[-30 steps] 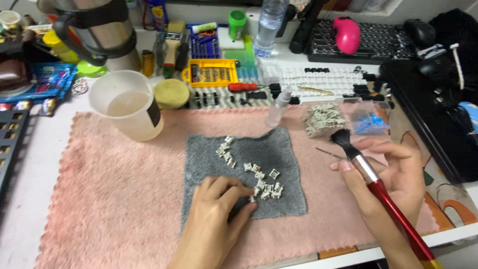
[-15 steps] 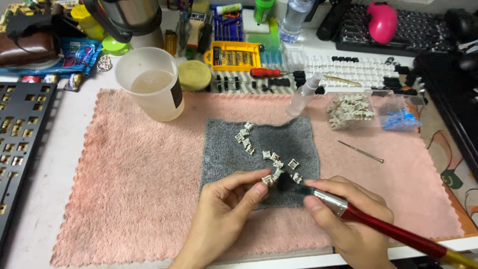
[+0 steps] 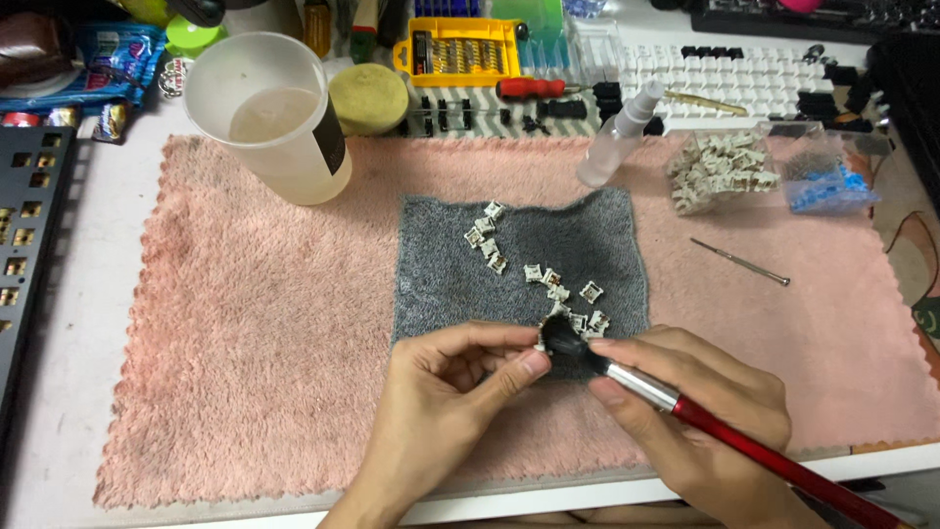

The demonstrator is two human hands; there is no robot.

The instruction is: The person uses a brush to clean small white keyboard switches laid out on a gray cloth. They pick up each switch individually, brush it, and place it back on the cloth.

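Left hand (image 3: 446, 392) is pinching a small white switch (image 3: 541, 342) over the near edge of the grey cloth (image 3: 441, 264). Right hand (image 3: 700, 407) is gripping a red brush (image 3: 685, 407), bristles touching the switch. More switches (image 3: 563, 294) are lying on the cloth.

Small white switch (image 3: 541, 341) pinched over grey cloth, red-handled black brush (image 3: 568, 342) touching it
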